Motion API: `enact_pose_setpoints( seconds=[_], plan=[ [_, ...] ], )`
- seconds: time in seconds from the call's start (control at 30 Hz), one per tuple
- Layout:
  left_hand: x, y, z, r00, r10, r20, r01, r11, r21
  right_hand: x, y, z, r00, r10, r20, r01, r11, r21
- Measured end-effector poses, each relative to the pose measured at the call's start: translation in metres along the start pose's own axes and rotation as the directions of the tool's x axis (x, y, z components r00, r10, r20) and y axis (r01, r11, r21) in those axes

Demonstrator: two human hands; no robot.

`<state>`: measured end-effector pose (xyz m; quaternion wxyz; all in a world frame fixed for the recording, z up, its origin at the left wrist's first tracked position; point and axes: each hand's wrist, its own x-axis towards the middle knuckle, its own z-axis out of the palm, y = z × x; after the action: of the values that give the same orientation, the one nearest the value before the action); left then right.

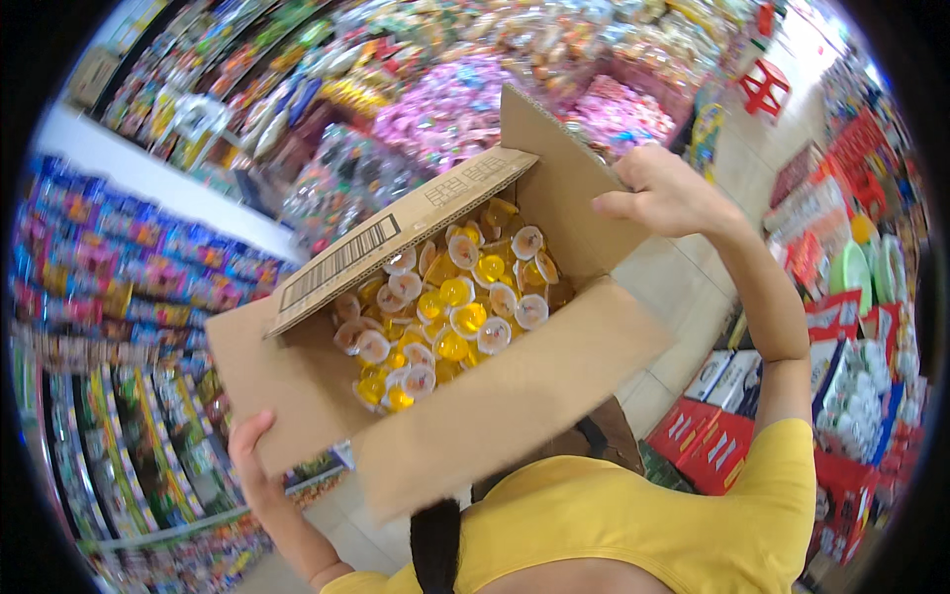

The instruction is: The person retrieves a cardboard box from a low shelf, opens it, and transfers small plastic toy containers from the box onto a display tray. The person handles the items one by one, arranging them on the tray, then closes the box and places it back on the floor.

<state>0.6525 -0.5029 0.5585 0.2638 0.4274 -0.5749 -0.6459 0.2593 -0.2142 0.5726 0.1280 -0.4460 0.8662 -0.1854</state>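
Observation:
An opened cardboard box [512, 386] hangs tilted in front of my chest, its flaps spread outward. Inside lie many small cups of yellow jelly [453, 289], some with their white printed lids upward. My left hand [252, 445] grips the flap at the box's lower left, thumb or finger over its edge. At the upper right, my right hand [657, 189] holds the edge of the raised end flap, with its fingers partly hidden behind the cardboard. A barcode is printed on the far flap.
Heaps of wrapped sweets [445, 111] fill bins beyond the box. Packed shelves [133, 445] stand at the left, with blue packets [111, 252] above. Red cartons [705, 445] and plastic goods line the right side. A tiled aisle [668, 282] runs past a red stool [764, 87].

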Motion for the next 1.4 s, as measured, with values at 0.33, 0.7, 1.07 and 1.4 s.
enact_pose_setpoints(
  seconds=[0.33, 0.7, 1.07, 1.4],
  plan=[
    [-0.044, 0.004, 0.245, 0.731, -0.333, 0.596, 0.261, 0.943, 0.206, -0.157, 0.210, -0.106, 0.860, 0.476, 0.182, -0.455, 0.879, -0.144],
    [-0.070, -0.378, 0.553, 0.307, -0.869, 0.390, 0.592, 0.494, 0.636, -0.188, 0.570, 0.069, 0.678, 0.705, 0.210, -0.505, 0.654, -0.564],
    [-0.065, -0.680, 0.727, 0.279, -0.915, 0.292, 0.664, 0.403, 0.630, -0.195, 0.841, 0.329, 0.609, 0.792, -0.038, -0.656, 0.476, -0.586],
    [0.010, -0.720, 0.682, 0.350, -0.556, 0.754, -0.210, 0.738, 0.641, -0.040, 0.869, 0.518, 0.733, 0.563, -0.383, -0.665, 0.712, -0.227]
  ],
)
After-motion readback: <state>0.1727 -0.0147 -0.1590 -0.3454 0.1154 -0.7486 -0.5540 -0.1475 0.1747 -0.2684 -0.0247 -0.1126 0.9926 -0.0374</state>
